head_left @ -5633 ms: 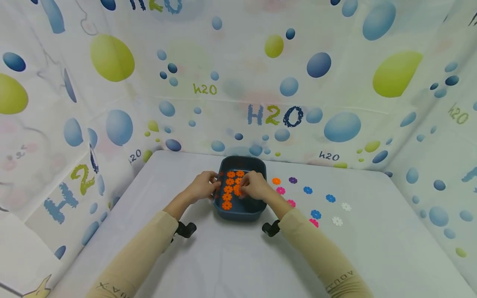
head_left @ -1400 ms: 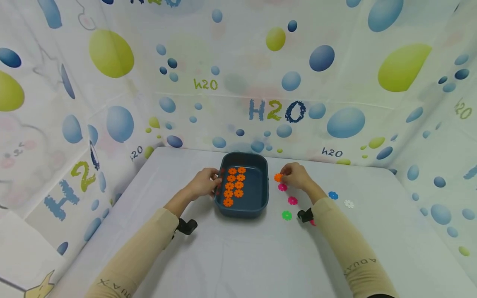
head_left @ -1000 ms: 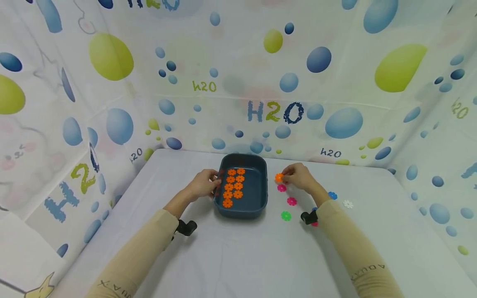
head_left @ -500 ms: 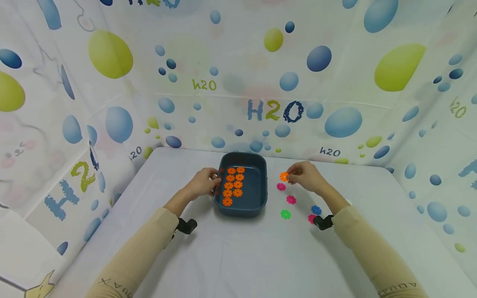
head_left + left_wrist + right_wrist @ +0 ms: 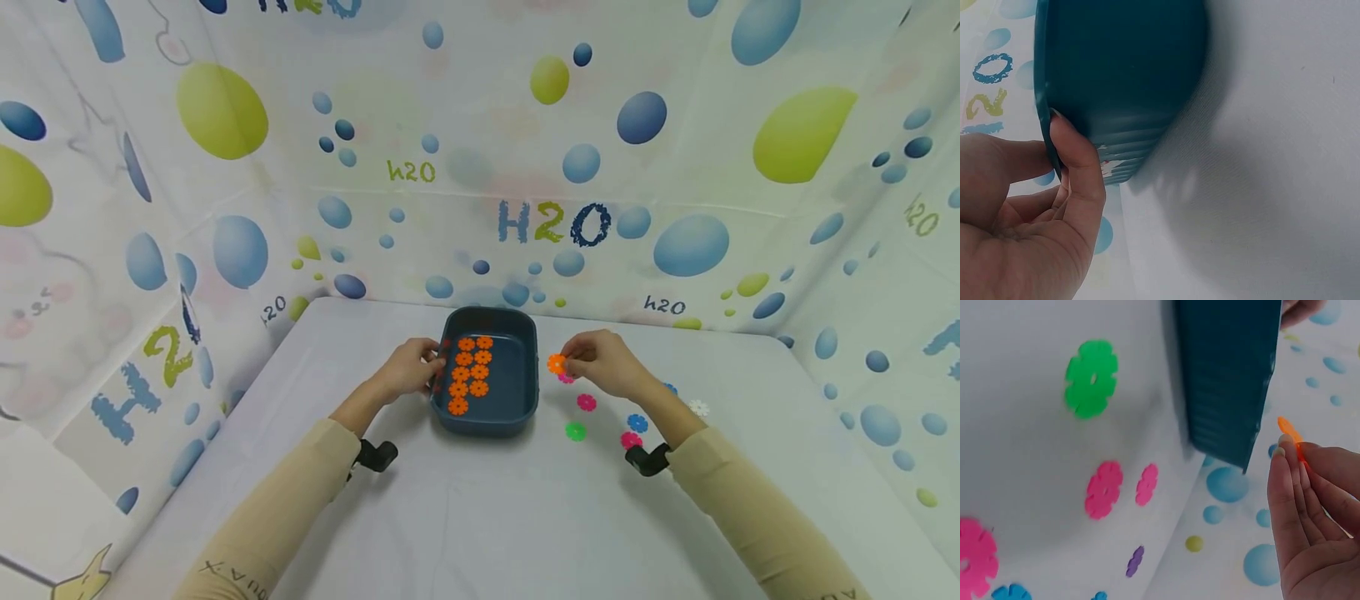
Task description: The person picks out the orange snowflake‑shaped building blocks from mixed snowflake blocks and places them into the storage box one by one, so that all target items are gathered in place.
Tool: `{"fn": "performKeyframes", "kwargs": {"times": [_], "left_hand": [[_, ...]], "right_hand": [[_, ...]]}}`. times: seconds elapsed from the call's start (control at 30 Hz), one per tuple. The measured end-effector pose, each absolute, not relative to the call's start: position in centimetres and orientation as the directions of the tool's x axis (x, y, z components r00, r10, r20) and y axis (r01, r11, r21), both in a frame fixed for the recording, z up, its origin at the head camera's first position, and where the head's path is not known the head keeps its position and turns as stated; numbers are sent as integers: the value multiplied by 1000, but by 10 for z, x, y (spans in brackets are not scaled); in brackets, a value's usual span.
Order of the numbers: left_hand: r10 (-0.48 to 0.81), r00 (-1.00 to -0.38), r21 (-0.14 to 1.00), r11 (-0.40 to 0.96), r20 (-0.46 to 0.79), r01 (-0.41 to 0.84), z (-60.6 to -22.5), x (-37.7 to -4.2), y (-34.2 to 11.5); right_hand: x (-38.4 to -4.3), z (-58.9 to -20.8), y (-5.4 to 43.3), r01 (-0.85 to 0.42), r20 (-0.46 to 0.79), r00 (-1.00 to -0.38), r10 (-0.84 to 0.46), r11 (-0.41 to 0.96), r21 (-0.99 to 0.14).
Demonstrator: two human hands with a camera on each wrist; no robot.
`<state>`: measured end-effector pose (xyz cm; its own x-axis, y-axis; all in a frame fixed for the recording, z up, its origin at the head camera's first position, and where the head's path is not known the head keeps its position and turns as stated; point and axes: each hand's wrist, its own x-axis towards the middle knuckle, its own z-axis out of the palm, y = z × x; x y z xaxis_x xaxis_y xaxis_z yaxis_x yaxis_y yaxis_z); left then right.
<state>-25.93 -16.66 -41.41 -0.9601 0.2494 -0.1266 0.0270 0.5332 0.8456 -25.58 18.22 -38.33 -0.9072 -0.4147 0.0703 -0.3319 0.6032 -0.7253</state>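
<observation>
My left hand [image 5: 408,368] grips the left rim of a dark blue plastic bin [image 5: 487,428]; in the left wrist view thumb and fingers [image 5: 1079,169] are on either side of its rim. Inside, several orange flower-shaped plastic discs [image 5: 480,388] lie in two columns toward the left side. My right hand [image 5: 606,363] pinches another orange flower-shaped disc [image 5: 555,364] between thumb and fingertips, to the right of the bin. The right wrist view shows this disc [image 5: 1289,429] edge-on, raised off the table. Below it in the head view, a pink disc is partly covered.
On the white table right of the bin lie loose flower discs: a green one [image 5: 575,431], pink ones [image 5: 587,402], blue ones [image 5: 637,423] and a white one [image 5: 699,407]. A purple disc [image 5: 1135,561] shows in the right wrist view. A patterned curtain [image 5: 465,183] stands behind the table.
My right hand has gone from inside the bin to the orange disc on the table and lifted it, drawing right, then swinging slightly back left. The left hand stays on the rim.
</observation>
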Motion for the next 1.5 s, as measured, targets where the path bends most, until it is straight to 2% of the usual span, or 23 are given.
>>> {"fn": "performKeyframes", "kwargs": {"times": [0.3,0.77,1.1,1.33,1.5], "left_hand": [[251,-960,846,533,-122,32,-418,-262,-166],[249,-962,838,545,-113,42,-415,-262,-164],[246,-962,837,546,-114,40,-414,-262,-163],[238,-964,837,546,-116,34,-413,-261,-164],[238,-964,839,544,-119,31,-415,-259,-165]], "right_hand": [[-246,-385,151,-393,96,-867,-489,552,-736],[-252,-401,97,-503,60,-784,-618,577,-644],[-263,-414,68,-509,-9,-791,-611,667,-544],[-264,-416,55,-471,-82,-801,-594,707,-527],[-261,-419,51,-466,-81,-817,-572,736,-491]]}}
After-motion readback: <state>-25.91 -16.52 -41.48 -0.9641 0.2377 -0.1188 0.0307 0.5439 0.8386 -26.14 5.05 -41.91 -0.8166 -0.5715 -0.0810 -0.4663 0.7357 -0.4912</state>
